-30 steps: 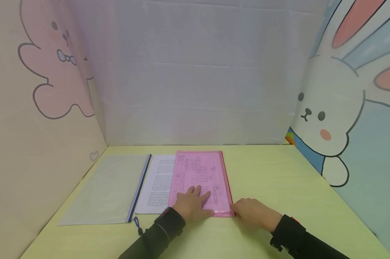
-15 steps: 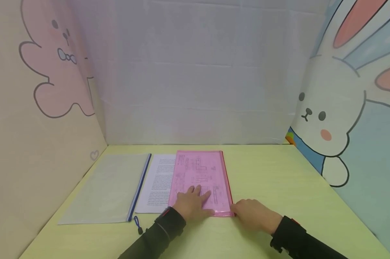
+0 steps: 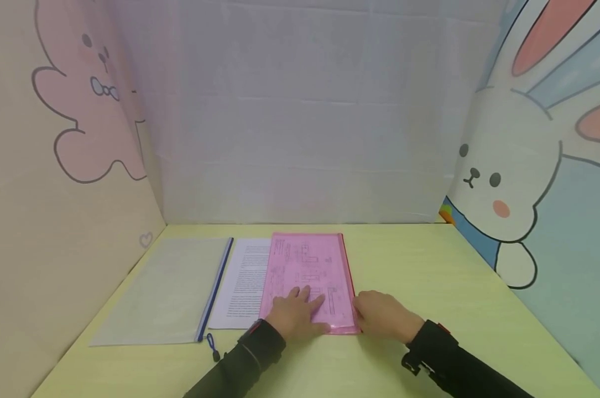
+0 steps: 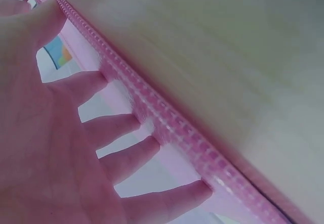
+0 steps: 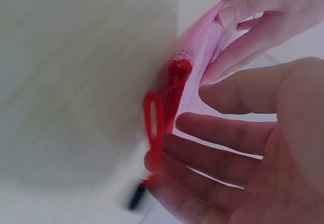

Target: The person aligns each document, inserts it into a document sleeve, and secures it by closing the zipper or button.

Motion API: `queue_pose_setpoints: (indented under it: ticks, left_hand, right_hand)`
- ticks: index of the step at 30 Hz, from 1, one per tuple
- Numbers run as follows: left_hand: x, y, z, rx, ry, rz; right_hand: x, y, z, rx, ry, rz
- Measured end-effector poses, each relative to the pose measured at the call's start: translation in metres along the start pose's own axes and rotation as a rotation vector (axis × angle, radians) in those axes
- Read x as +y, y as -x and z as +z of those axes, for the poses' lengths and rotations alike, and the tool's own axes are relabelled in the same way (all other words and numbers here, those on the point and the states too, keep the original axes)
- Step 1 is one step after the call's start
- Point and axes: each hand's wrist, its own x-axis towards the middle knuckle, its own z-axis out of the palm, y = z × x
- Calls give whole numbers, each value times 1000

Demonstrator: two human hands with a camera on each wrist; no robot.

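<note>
A pink translucent zip document pouch with a red zip along its right edge lies flat, a sheet of line drawings visible through it. My left hand rests on its near part, fingers spread; in the left wrist view its fingertips touch the pouch beside the ribbed edge. At the near right corner is my right hand. In the right wrist view its fingers are loosely extended beside the red zip, thumb apart from them. A red pull cord with a blurred black end hangs across the fingertips.
A printed text sheet lies partly under the pouch's left side. Farther left is a clear zip pouch with a blue zip and a dark pull cord. White and cartoon-printed walls surround the pale yellow table.
My right hand has shifted slightly up and left along the pouch's right edge. My left hand and the pouch have stayed in place.
</note>
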Motion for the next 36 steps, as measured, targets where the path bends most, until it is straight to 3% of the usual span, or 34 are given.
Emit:
queue_pose_setpoints:
  ticks: [3, 9, 13, 20, 26, 29, 34, 36]
  left_hand:
    - [0, -1, 2, 5, -13, 7]
    - [-1, -2, 2, 15, -36, 18]
    - [-1, -2, 3, 7, -31, 22]
    - [-6, 0, 8, -5, 15, 26]
    - [-20, 5, -8, -10, 115, 16]
    - [-30, 5, -17, 17, 117, -53]
    - [-49, 5, -20, 134, 23, -266]
    - [-58, 5, -19, 116, 21, -325]
  right_hand:
    - [-6, -10, -1, 14, 6, 7]
    - [-10, -32, 7, 67, -5, -87]
    - [-12, -40, 15, -7, -80, -55]
    - [-21, -42, 26, -86, 74, -15]
    - [-29, -42, 24, -94, 110, 12]
    - [-31, -42, 23, -98, 109, 32]
    - [-31, -43, 23, -116, 69, 79]
    - [-29, -43, 23, -125, 48, 87]
